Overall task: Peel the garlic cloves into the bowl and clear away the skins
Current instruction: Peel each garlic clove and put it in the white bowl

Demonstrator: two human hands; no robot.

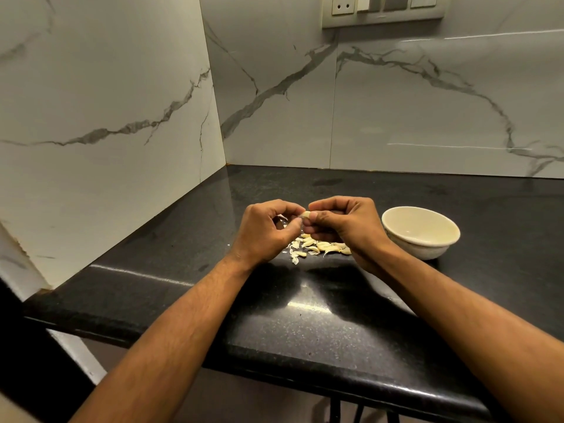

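Observation:
Both hands meet above the black counter and pinch one small pale garlic clove (305,214) between their fingertips. My left hand (265,232) holds it from the left, my right hand (345,225) from the right, fingers curled. Below them a heap of several garlic cloves and loose papery skins (314,247) lies on the counter, partly hidden by my right hand. A cream bowl (420,232) stands just right of my right hand; its visible inside looks empty.
The black granite counter (305,315) runs into a corner of white marble-pattern walls at left and back. Its rounded front edge is near me. A switch and socket panel (383,9) sits high on the back wall.

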